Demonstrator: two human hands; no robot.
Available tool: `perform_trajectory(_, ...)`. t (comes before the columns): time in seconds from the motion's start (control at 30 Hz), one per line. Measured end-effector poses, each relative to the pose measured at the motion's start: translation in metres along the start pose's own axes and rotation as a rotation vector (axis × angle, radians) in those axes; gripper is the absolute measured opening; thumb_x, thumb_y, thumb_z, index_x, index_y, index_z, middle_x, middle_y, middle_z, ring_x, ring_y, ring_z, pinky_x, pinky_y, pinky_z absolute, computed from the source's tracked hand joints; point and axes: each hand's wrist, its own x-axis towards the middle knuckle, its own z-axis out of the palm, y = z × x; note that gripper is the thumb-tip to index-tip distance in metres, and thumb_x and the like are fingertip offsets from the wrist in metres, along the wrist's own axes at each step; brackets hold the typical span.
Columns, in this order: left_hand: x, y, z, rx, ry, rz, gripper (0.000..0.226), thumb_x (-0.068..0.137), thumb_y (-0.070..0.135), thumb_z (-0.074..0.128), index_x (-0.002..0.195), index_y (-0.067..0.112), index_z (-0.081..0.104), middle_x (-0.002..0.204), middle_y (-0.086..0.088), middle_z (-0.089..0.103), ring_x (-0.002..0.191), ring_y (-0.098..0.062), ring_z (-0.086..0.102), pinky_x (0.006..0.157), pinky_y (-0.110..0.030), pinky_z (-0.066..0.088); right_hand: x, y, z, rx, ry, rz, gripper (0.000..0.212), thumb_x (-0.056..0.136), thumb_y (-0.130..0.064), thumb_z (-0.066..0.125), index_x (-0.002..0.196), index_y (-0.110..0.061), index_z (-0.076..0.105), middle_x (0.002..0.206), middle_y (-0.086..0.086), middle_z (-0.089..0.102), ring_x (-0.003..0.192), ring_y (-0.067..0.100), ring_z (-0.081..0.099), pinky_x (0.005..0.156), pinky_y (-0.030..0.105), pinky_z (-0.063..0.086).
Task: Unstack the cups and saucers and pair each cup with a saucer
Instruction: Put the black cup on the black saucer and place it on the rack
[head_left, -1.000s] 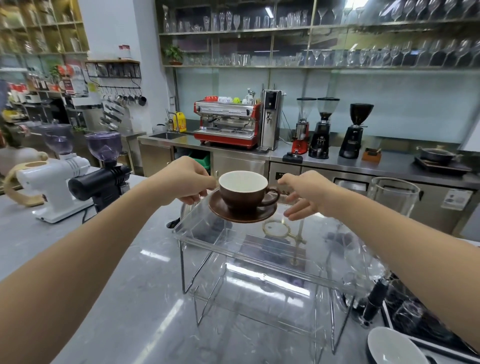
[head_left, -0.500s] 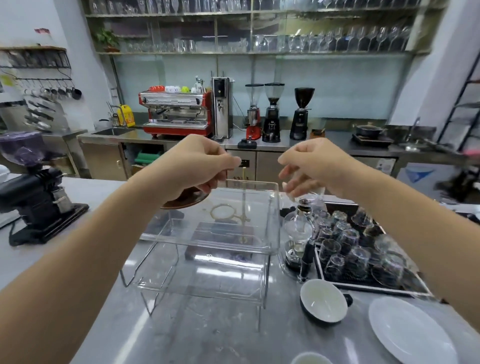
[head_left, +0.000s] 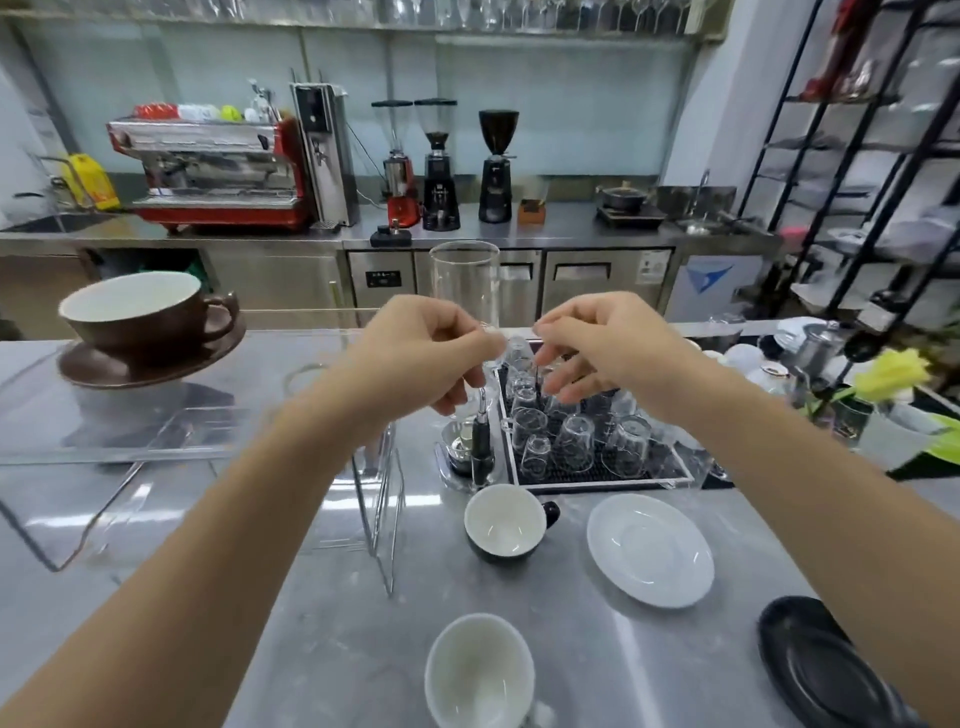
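The brown ceramic cup with the white inside (head_left: 136, 312) is parked on its matching brown saucer (head_left: 148, 359), and that pair is set on top of the clear acrylic riser shelf (head_left: 156, 436) way off to the left, well apart from both hands. Nothing is being gripped right now: the left hand (head_left: 421, 358) and the right hand (head_left: 597, 348) are held up side by side over the middle of the grey marble-look counter (head_left: 322, 613), fingers loosely curled and hanging down, empty as far as can be made out.

Count-wise, three cups can be seen. Besides the brown one, a black cup with a white interior (head_left: 506, 522) is sat on the counter below the hands, just beside a white round saucer (head_left: 649, 548) but not on it. A white cup (head_left: 480, 670) is found nearer the bottom edge, on its own. Three saucers too: brown, white, and a black saucer (head_left: 826, 660) at the lower right, partly hidden behind the right forearm.

Behind the hands, a black tray of upturned clear glasses (head_left: 582, 441) is seen, too many and too blurry to be counted.
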Motion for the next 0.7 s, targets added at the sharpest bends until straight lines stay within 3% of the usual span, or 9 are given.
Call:
perform_trajectory(0.27,0.003,-0.047,0.062,-0.091,-0.03,-0.166,0.019,0.092,0.02,0.07,0.08,0.006,0.068,0.061,-0.003,0.068,0.046,-0.011,0.057,0.046,-0.021,0.05,-0.01,0.077,-0.009,0.122,0.01,0.15,0.006,0.096,-0.014,0.061,0.095,-0.01,0.065,0.085,0.014,0.07,0.055,0.022,0.067,0.053,0.032,0.06)
perform_trajectory(0.47,-0.002,-0.093,0.093,-0.07,0.061,-0.225,0.013,0.092,0.013,0.066,0.08,0.009,0.067,0.066,-0.007,0.069,0.051,-0.015,0.057,0.05,-0.025,0.05,-0.011,0.128,0.007,0.193,0.005,0.267,0.006,0.096,-0.014,0.06,0.092,-0.01,0.063,0.083,0.013,0.067,0.051,0.021,0.063,0.049,0.029,0.056)
perform_trajectory(0.7,-0.007,-0.14,0.116,-0.035,0.166,-0.316,0.01,0.087,0.014,0.066,0.078,0.013,0.071,0.067,-0.005,0.074,0.048,-0.007,0.061,0.055,-0.027,0.052,-0.005,0.167,0.024,0.208,0.02,0.326,0.009,0.095,-0.01,0.057,0.089,-0.008,0.063,0.081,0.013,0.067,0.052,0.021,0.061,0.052,0.032,0.055)
